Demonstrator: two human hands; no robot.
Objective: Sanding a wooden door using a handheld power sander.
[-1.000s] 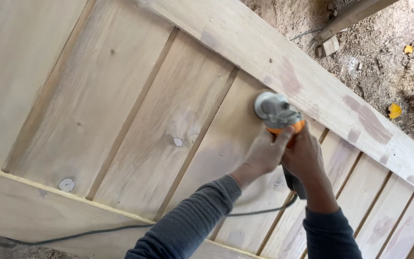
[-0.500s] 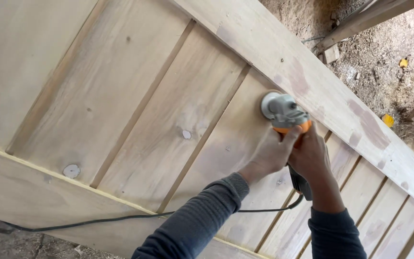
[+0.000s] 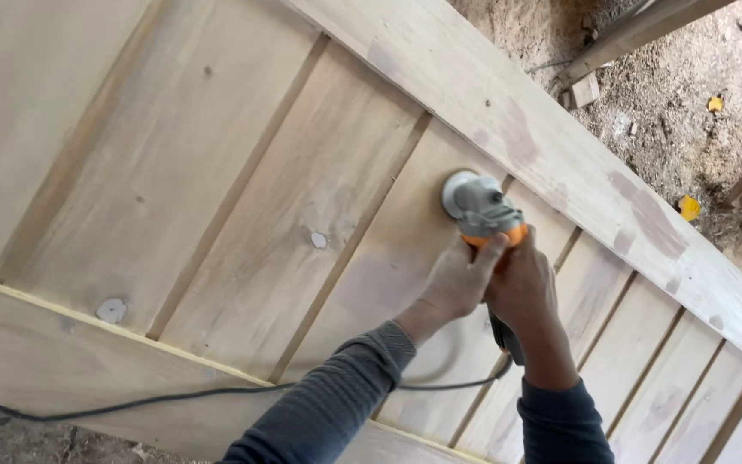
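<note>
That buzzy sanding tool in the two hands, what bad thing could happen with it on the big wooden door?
The black cord trails across the wooden door just below the arms, so it might snag or get pulled under the sander. Both the left hand and right hand are bare and grip close behind the spinning head, so a slip could scrape a finger. Pale dust already coats the hands, and it may get breathed in.

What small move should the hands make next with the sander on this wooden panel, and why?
Probably slide the sander slowly along the same board, both hands keeping their grip. The left hand and right hand clasp it together, its disc lies on pale wood, and the cable trails clear behind.
</note>
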